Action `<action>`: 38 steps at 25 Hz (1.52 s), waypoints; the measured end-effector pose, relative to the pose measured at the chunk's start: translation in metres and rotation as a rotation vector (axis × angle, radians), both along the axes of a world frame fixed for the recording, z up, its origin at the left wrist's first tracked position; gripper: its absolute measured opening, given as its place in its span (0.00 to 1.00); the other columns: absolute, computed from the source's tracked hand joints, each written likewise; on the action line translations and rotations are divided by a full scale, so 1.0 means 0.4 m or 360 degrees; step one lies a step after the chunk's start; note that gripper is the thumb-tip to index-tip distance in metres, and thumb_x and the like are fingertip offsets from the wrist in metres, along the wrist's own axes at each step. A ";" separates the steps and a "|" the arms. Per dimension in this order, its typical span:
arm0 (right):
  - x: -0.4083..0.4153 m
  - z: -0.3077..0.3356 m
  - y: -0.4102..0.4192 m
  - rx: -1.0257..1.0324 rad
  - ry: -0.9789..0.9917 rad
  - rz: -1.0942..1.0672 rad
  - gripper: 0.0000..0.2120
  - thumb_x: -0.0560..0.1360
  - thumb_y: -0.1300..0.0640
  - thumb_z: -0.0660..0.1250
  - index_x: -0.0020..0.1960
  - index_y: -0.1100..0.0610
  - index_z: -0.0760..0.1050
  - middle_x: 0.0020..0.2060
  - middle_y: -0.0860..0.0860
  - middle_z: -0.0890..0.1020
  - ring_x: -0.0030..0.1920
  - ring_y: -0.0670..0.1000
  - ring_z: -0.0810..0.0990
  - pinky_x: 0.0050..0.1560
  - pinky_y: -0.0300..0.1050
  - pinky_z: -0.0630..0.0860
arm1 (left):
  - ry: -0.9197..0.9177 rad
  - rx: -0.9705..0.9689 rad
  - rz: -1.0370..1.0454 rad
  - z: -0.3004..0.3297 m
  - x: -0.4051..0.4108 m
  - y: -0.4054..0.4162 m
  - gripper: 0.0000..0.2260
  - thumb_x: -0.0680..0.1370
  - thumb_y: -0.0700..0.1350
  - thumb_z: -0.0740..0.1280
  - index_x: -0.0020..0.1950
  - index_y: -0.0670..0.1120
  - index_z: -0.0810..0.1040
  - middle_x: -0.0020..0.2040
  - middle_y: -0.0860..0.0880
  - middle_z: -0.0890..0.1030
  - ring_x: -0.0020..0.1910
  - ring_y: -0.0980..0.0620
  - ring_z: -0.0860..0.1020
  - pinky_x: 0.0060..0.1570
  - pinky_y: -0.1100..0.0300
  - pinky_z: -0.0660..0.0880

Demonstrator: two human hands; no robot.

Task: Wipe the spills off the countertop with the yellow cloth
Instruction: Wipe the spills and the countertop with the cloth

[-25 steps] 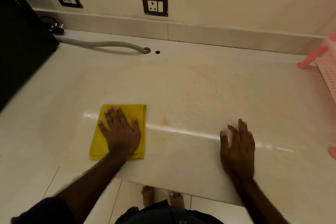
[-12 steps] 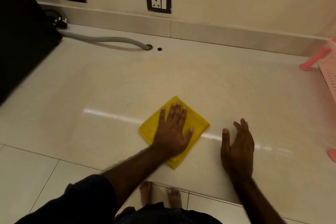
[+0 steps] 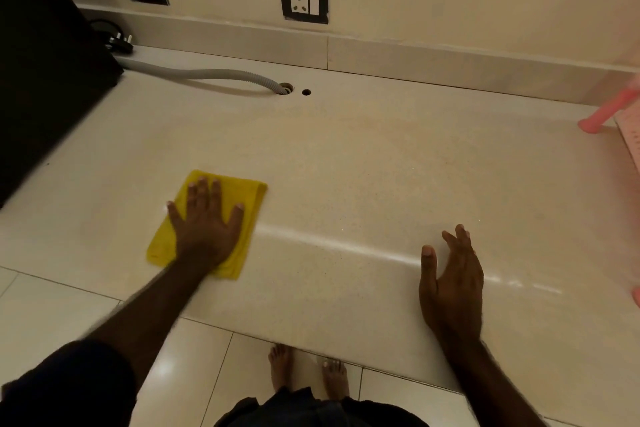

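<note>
Countertop point(image 3: 346, 166), pale and speckled, fills most of the view, running back to a low tiled upstand and wall. At its left end stands a black appliance point(image 3: 41, 73), with a grey corrugated hose point(image 3: 207, 74) curving from behind it into a hole in the top. Near the front edge, left of centre, lies the folded yellow cloth point(image 3: 249, 204). His left hand point(image 3: 206, 229) presses flat on it, fingers spread, not gripping. His right hand point(image 3: 450, 284) rests open on the bare counter, well apart from the cloth.
</note>
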State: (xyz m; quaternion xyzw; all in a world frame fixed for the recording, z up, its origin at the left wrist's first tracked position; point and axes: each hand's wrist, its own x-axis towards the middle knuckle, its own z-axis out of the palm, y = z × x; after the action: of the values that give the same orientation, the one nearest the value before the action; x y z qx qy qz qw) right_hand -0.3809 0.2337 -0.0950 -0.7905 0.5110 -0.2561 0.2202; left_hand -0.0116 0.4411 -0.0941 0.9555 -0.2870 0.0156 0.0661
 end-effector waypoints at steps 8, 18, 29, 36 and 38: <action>0.000 0.003 0.003 0.0007 0.0021 0.0050 0.31 0.85 0.32 0.49 0.78 0.50 0.66 0.84 0.51 0.64 0.85 0.52 0.60 0.83 0.63 0.63 | 0.0144 -0.0022 0.0097 0.016 -0.053 -0.233 0.37 0.81 0.62 0.47 0.85 0.41 0.53 0.85 0.38 0.53 0.85 0.38 0.51 0.79 0.28 0.44; 0.007 0.027 0.018 -0.0165 0.0005 0.0212 0.24 0.85 0.46 0.58 0.73 0.61 0.74 0.78 0.60 0.73 0.82 0.61 0.68 0.80 0.64 0.67 | 0.0040 -0.0213 -0.0590 -0.009 -0.486 -0.264 0.33 0.84 0.61 0.53 0.83 0.42 0.61 0.84 0.40 0.60 0.85 0.38 0.54 0.79 0.30 0.49; 0.311 0.077 0.203 0.0387 0.0424 0.0795 0.32 0.88 0.44 0.54 0.86 0.59 0.54 0.87 0.57 0.50 0.88 0.57 0.45 0.87 0.55 0.42 | 0.0245 -0.0464 -0.0438 0.054 -0.287 -0.078 0.21 0.87 0.47 0.55 0.79 0.41 0.69 0.82 0.42 0.64 0.85 0.42 0.54 0.83 0.40 0.47; 0.432 0.028 0.016 -0.0184 0.0763 0.0603 0.49 0.79 0.28 0.42 0.85 0.63 0.57 0.86 0.60 0.57 0.87 0.63 0.54 0.85 0.66 0.49 | 0.0214 -0.0232 -0.0353 0.010 -0.195 0.059 0.27 0.87 0.54 0.44 0.83 0.45 0.60 0.85 0.45 0.57 0.86 0.48 0.48 0.84 0.40 0.45; 0.519 0.032 -0.029 -0.0163 0.0863 0.0720 0.49 0.79 0.27 0.41 0.86 0.62 0.55 0.87 0.60 0.55 0.87 0.63 0.52 0.85 0.66 0.48 | 0.0252 -0.0317 -0.0283 0.006 -0.170 0.078 0.26 0.87 0.54 0.45 0.83 0.45 0.60 0.85 0.46 0.57 0.86 0.49 0.47 0.84 0.42 0.44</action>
State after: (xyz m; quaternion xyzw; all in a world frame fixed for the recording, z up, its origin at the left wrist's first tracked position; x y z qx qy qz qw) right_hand -0.1733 0.2219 -0.0821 -0.9328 0.3494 -0.0070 0.0879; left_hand -0.0794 0.4723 -0.0919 0.9133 -0.3615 -0.0373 0.1841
